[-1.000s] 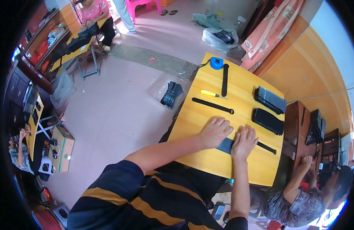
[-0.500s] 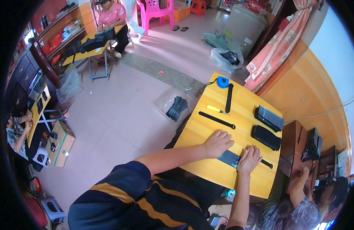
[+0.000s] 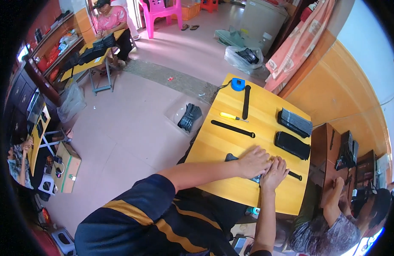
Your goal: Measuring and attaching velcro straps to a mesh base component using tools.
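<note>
A flat dark grey packet [image 3: 231, 157] lies on the yellow table, mostly covered by my hands. My left hand [image 3: 253, 164] rests over its middle with bent fingers pressing down. Close against it, my right hand [image 3: 274, 174] is closed over the packet's right end; what lies under the fingers is hidden. A black strap [image 3: 295, 175] sticks out to the right of that hand. Farther up the table lie a second black strap [image 3: 233, 128], a third black strap [image 3: 246, 102], a yellow-handled tool [image 3: 231, 116] with a thin metal shaft, and a blue tape measure [image 3: 238, 84].
Two black stacks, a ridged stack [image 3: 294, 122] and a smoother stack [image 3: 292, 145], sit at the table's right side. A clear bin [image 3: 173, 112] holding a black bundle stands on the floor to the left. Other people work at nearby tables, one close at my right [image 3: 324, 232].
My left hand has slid right along the packet until it meets my right hand, baring the packet's left end. The whole view has shifted slightly.
</note>
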`<state>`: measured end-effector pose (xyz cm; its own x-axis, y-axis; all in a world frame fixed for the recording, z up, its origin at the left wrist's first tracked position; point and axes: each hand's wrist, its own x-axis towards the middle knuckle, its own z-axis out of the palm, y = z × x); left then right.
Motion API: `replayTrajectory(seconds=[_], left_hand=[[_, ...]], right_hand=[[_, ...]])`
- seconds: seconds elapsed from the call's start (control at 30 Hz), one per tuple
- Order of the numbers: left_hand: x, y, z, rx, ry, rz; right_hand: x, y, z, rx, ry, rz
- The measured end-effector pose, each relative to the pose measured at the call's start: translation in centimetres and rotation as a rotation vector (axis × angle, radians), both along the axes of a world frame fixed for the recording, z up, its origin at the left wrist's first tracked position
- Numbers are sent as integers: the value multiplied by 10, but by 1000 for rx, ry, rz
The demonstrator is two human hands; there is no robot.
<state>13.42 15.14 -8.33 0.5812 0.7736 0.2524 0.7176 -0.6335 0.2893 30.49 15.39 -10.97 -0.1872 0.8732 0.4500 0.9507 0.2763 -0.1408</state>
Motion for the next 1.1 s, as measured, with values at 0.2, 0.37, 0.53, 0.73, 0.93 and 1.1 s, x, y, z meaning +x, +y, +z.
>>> replayTrajectory(seconds=[0.2,0.37,0.53,0.73,0.93,1.1], left_hand=[[-55,-12,-16,201,-5,128],[-80,-12,-18,136,-12,138],[-97,-20,-24,273,-108,162],[-104,-19,-18,297,-231,95],[-112,-21,-11,202,-477,136],[-115,-49,-4,144,-562,184]], right_hand=[[-3,-1,5,3,-12,-18],[4,-2,8,-3,-11,-77],[12,4,5,70,-80,-52],[58,2,11,99,-92,-134],[82,6,25,-29,29,-30],[91,11,19,-143,138,18]])
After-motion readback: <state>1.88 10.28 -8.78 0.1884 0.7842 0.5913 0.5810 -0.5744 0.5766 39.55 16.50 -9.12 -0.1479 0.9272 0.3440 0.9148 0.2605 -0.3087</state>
